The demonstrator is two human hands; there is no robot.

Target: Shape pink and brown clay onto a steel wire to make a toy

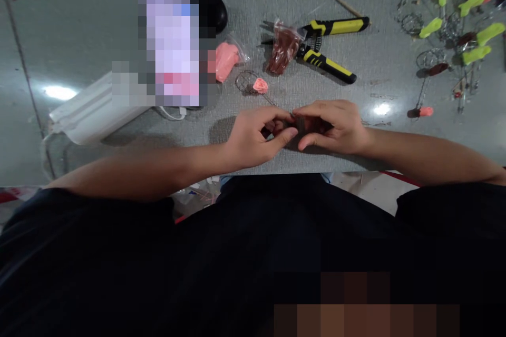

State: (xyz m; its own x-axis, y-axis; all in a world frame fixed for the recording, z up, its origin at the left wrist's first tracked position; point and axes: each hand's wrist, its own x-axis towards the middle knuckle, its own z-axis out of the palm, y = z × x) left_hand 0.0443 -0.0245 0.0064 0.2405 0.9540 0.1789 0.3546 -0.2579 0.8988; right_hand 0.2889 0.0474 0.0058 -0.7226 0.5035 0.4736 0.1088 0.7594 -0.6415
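My left hand (pixel 261 134) is held just above the near side of the table, its fingers curled and partly hidden. Facing it, my right hand (pixel 334 126) has its thumb apart from its bent fingers. The two index fingertips meet at a tiny dark spot too small to name. Just beyond my left hand lies a coiled wire piece (pixel 245 83) with a coral-pink rose-shaped bit (pixel 260 86). Its thin wire runs toward my left fingers; whether they grip it is hidden.
Black-and-yellow pliers (pixel 332 63) lie open beyond my hands, with a small bag of dark red pieces (pixel 283 50) on them. A coral-pink bag (pixel 226 62), a blurred screen (pixel 174 47) and a white box-like object (pixel 103 108) are left; wire pieces with yellow-green tabs (pixel 430 27) are right.
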